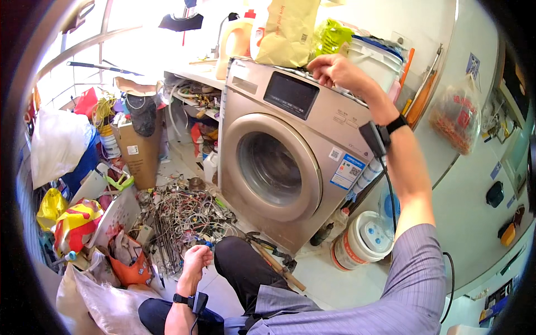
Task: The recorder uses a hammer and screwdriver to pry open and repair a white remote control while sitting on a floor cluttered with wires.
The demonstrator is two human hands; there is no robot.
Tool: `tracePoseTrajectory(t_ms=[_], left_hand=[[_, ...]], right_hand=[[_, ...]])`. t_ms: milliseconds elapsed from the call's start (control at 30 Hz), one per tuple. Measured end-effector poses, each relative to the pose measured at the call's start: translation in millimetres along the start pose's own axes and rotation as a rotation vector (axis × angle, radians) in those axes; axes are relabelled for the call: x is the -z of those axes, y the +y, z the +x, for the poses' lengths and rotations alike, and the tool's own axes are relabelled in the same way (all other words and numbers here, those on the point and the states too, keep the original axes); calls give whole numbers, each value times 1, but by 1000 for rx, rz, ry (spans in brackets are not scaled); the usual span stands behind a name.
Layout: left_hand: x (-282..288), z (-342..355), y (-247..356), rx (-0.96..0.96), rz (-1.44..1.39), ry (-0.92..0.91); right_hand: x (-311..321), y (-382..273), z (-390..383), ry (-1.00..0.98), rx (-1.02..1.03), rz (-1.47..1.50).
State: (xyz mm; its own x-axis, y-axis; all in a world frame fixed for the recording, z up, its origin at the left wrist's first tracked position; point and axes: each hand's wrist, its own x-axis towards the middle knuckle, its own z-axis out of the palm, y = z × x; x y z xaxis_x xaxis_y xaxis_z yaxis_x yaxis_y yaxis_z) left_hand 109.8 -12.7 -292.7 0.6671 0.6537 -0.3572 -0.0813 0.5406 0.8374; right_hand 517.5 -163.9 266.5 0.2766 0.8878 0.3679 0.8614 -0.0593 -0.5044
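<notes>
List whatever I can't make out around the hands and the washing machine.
In the head view:
Left hand: its curl hides whether it holds anything.
Right hand: its own back and bent shape hide whether it grips anything atop the washing machine.
Round door: dark, reflective glass obscures what is inside.
Wire heap: single pieces are too small and tangled.
Yellowish paper bag: its top is cut off by the upper edge.

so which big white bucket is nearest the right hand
The upper bucket, with dark blue across its top, just beyond the right hand at the washing machine's top; the lower bucket stands on the floor.
</notes>
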Motion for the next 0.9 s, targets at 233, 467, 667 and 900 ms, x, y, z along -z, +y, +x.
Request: tracePoseTrajectory(t_ms=[233,467,667,900], left_hand=[[-15,-21,19,-33,87,24],[-29,-34,33,-113,197,-32],[-22,-37,23,-104,311,-10],[-38,-45,33,-127,390,-57]], right_hand=[[18,47,47,93,-104,-175],[22,49,41,143,110,-887],[13,12,23,137,-355,-1173],[34,22,6,223,-350,-1046]])
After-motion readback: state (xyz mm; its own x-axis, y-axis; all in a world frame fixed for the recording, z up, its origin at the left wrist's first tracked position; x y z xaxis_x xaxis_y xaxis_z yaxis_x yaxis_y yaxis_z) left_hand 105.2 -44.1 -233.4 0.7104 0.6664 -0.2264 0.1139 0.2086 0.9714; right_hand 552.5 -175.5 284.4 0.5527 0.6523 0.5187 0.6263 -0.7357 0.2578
